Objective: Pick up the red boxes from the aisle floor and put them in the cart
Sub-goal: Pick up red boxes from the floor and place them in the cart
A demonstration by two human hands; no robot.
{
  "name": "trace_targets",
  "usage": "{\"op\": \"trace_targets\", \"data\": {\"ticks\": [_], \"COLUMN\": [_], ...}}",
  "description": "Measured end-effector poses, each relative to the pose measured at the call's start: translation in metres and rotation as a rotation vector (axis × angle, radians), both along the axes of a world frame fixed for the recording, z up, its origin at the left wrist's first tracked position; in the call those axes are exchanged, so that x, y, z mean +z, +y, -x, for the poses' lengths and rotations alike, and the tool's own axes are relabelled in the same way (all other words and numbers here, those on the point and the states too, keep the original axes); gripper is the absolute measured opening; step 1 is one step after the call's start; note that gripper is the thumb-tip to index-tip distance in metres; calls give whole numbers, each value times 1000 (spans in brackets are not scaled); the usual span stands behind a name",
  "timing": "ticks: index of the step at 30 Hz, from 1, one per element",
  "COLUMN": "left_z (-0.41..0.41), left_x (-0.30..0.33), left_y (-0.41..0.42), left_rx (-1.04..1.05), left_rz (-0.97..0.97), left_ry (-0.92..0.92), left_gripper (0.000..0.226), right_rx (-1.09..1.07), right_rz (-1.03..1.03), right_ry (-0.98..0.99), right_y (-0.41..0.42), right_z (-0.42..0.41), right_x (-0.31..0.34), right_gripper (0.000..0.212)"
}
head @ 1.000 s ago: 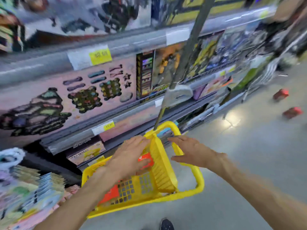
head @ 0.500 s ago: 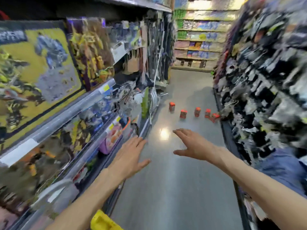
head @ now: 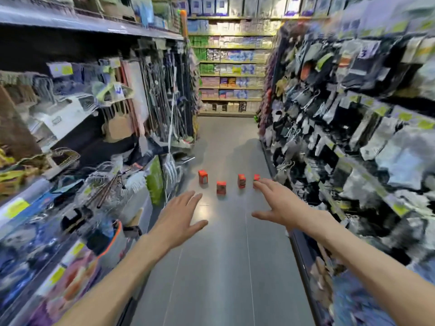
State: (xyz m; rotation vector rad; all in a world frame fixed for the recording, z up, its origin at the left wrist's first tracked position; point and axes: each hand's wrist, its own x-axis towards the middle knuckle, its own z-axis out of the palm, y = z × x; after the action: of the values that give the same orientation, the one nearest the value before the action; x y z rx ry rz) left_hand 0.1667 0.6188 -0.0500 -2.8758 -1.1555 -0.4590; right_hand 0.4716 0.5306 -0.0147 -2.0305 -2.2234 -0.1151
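Observation:
Several small red boxes stand in a loose row on the grey aisle floor ahead: one at the left [head: 203, 177], one nearer to me [head: 221, 187], one further right [head: 241, 180], and one [head: 256, 177] partly hidden behind my right fingertips. My left hand [head: 181, 218] is stretched forward, palm down, fingers apart, holding nothing. My right hand [head: 280, 203] is also held out open and empty, its fingertips overlapping the rightmost box in the picture. Both hands are in the air, well short of the boxes. The yellow cart is out of view.
Shelves [head: 77, 128] crowded with hanging goods line the left side of the narrow aisle. Racks of packaged items [head: 348, 118] line the right side. A cross shelf [head: 230, 67] closes the far end. The grey floor [head: 223, 267] runs between them.
The view has swung from the yellow cart by the left shelf to looking straight down the aisle. Both hands left the cart and now reach forward, empty. The boxes appear closer.

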Motion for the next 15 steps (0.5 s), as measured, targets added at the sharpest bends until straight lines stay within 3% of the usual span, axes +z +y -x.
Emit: {"op": "trace_targets", "data": {"ticks": [8, 15], "left_z": [-79, -137], "left_x": [-39, -35], "left_y": [206, 410], "left_rx": [-19, -47], "left_rz": [22, 17], "left_ry": [-1, 15], "left_gripper": [83, 73], "right_rx": [-27, -58], "right_rz": [-18, 19], "right_ry": [-20, 17], "right_y": [187, 377], "right_z": [-80, -136], "right_x": [-21, -13], "right_gripper": [94, 95]}}
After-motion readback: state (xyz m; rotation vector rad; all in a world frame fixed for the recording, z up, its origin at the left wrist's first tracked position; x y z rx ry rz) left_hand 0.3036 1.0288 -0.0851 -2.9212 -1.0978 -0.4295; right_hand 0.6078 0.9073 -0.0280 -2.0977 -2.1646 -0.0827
